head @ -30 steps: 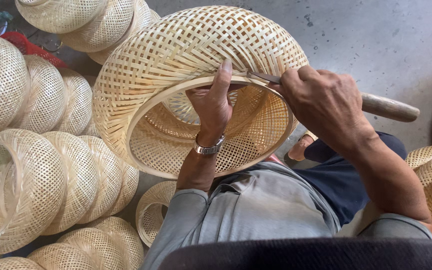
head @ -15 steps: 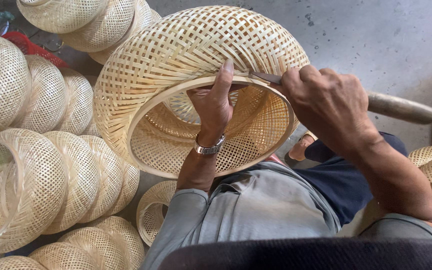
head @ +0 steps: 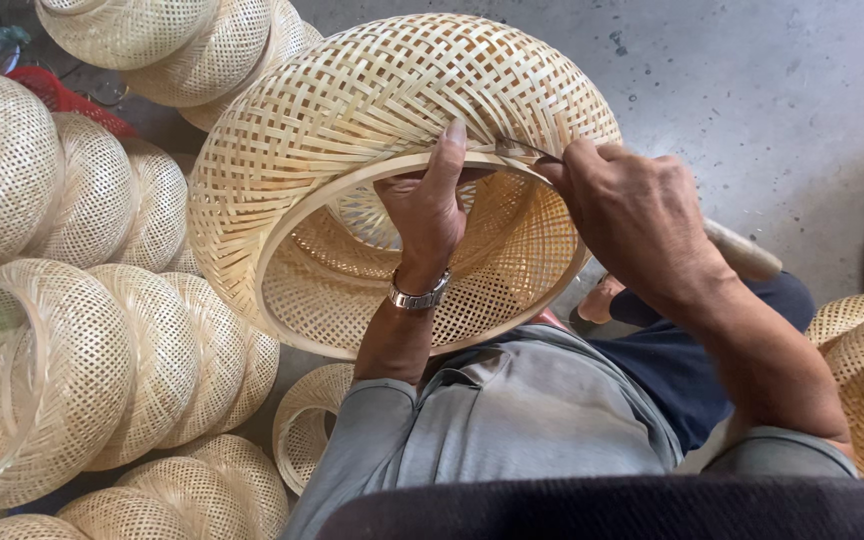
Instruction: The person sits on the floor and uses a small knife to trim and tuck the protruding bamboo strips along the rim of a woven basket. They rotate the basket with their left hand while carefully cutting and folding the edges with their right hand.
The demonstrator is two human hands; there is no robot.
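down below, my left hand [head: 430, 205] gripped the round pale woven bamboo basket [head: 372, 130] at its rim, while my right hand [head: 632, 215] stayed closed around a wooden-handled knife [head: 742, 252].

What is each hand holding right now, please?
Left hand: closed on the basket rim.
Right hand: closed on a knife.

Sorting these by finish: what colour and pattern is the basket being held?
Pale straw-yellow basket, an open crisscross lattice weave with a smooth hoop rim; the head view shows it best.
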